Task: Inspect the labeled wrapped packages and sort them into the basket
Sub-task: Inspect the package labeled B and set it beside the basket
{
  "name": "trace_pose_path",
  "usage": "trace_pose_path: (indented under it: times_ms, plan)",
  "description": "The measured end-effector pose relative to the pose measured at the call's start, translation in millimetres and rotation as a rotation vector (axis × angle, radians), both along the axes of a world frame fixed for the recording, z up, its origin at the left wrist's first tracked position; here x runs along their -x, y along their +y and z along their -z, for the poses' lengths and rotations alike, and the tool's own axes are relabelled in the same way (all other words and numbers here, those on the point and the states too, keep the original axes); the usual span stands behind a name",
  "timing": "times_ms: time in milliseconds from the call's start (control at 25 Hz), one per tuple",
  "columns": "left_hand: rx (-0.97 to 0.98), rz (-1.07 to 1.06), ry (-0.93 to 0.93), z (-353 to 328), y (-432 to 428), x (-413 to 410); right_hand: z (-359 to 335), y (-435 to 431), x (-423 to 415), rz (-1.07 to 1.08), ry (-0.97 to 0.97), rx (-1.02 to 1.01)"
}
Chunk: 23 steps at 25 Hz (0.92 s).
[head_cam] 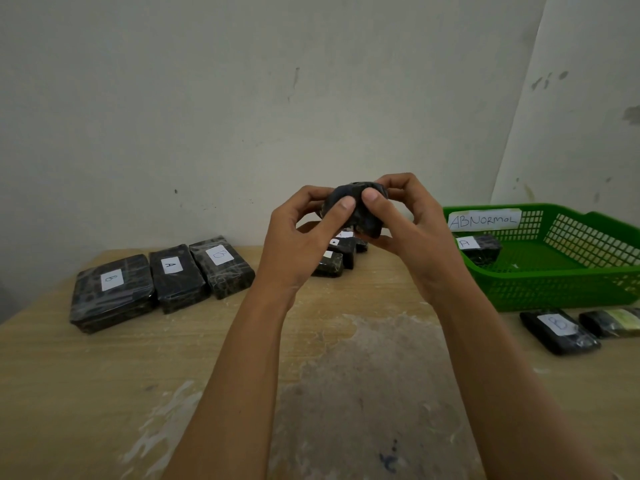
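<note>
Held aloft above the table (pixel 242 358): dark wrapped package (pixel 360 209), gripped from both sides — left hand (pixel 301 244) at nine o'clock, right hand (pixel 412 230) at three, thumbs pressed side by side on the near face (fingers curled round the far side). Behind and below, small cluster of labelled packages (pixel 334 259) on the tabletop. At three o'clock, green basket (pixel 588 282) tagged "ABNORMOL", package marked A (pixel 481 249) inside. At eight o'clock — row of three packages (pixel 176 277), white label on each. At four o'clock, package marked B (pixel 559 330) in front of the basket, another package (pixel 613 322) just beside it.
</note>
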<state>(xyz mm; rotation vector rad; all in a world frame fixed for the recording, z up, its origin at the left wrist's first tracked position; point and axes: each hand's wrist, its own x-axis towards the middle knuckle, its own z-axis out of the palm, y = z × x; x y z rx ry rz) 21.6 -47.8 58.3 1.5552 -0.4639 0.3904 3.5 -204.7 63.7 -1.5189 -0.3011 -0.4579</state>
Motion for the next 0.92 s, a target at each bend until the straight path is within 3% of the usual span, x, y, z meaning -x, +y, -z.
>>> trace_pose_path:
  times_ms: [240,440,600,680,760,840,920]
  plan:
    - [-0.010,0.072,0.064,-4.9,0.4,5.2,1.1,-2.6,-0.5,-0.058,0.033,0.171]
    - [-0.046,-0.180,0.229,1.3,9.7,-5.4,-0.7,-5.2,-1.4,-0.202,0.196,-0.491]
    - [0.187,-0.067,0.347,6.4,19.3,-7.9,-2.7,-8.9,1.0,-0.246,0.277,-0.604]
    - [0.256,-0.071,0.332,6.4,20.3,-9.6,-1.0,-8.8,-1.6,-0.172,0.309,-0.495]
    - [0.282,-0.126,0.317,9.2,20.4,-13.4,1.5,-10.2,-6.7,0.041,0.286,-0.252]
    - [0.296,-0.159,0.309,11.8,20.2,-15.1,3.5,-16.7,-8.5,0.313,0.073,0.112]
    - [0.273,-0.184,0.298,13.3,19.1,-15.2,4.8,-25.1,-9.1,0.414,-0.171,0.537]
